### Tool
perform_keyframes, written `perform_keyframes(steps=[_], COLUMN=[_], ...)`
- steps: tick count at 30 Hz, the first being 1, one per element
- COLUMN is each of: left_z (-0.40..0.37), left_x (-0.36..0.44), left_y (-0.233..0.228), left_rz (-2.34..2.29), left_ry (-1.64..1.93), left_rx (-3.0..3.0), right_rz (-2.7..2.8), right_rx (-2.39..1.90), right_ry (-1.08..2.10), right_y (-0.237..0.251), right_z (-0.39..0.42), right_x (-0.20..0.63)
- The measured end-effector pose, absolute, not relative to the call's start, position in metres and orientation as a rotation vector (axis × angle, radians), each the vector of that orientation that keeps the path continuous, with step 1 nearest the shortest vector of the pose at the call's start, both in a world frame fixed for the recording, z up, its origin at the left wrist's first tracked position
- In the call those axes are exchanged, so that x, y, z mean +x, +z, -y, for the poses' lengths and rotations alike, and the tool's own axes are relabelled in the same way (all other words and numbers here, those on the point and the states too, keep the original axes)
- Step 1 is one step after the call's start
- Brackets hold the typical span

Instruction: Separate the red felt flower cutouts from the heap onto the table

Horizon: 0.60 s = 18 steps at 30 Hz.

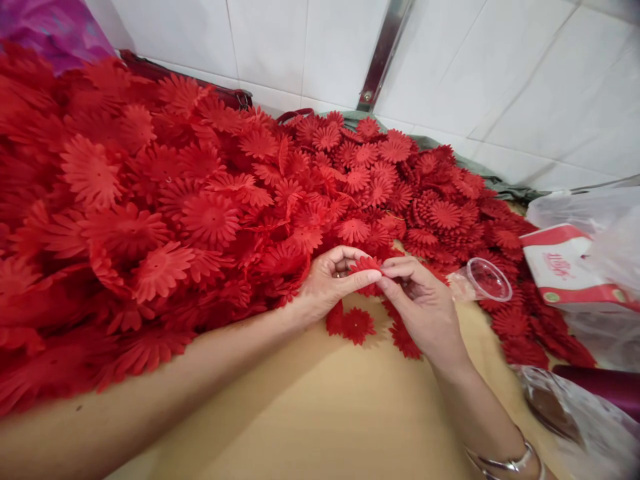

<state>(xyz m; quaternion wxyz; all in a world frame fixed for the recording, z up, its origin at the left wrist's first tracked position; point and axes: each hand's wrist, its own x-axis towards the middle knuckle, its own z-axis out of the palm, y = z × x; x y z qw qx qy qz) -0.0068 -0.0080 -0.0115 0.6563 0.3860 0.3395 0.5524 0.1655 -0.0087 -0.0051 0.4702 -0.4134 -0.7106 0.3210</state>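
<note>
My left hand [327, 283] pinches a small red fabric flower [367, 265] between thumb and fingers. From the other side, my right hand [425, 300] has its thumb and fingertips closed at the same flower's edge; whether they also hold something small there, I cannot make out. Just below, a loose red petal piece [358, 325] with a small hole in its centre lies on the table, and another petal piece [404, 340] lies beneath my right hand. A large heap of red petal pieces [210, 217] rises behind and to the left of my hands.
A pale wooden table [300, 407] lies under my forearms. To the right are a clear round plastic cup [489, 280], a white and red box [565, 267] and clear plastic bags [590, 413]. A dark red bag [185, 77] sits behind the heap, against the white tiled wall [320, 47].
</note>
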Motion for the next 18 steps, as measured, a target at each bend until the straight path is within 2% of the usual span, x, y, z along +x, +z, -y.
perform_keyframes(steps=[4, 9, 15, 18], left_z=[0.007, 0.007, 0.007, 0.007], left_x=[-0.006, -0.005, -0.004, -0.004], left_y=[-0.016, -0.02, -0.016, -0.014], left_rz=[-0.731, -0.797, -0.797, -0.778], left_ry=[1.215, 1.341, 1.366, 1.337], left_rx=[0.84, 0.721, 0.595, 0.59], right_rz=[1.534, 1.364, 1.985, 2.035], right_rx=[-1.106, -1.075, -0.896, -0.825], right_ry=[0.829, 0.812, 0.831, 0.796], right_y=[-0.012, -0.016, 0.013, 0.019], right_z=[0.002, -0.004, 0.013, 0.016], right_x=[0.171, 0.179, 0.179, 0.176])
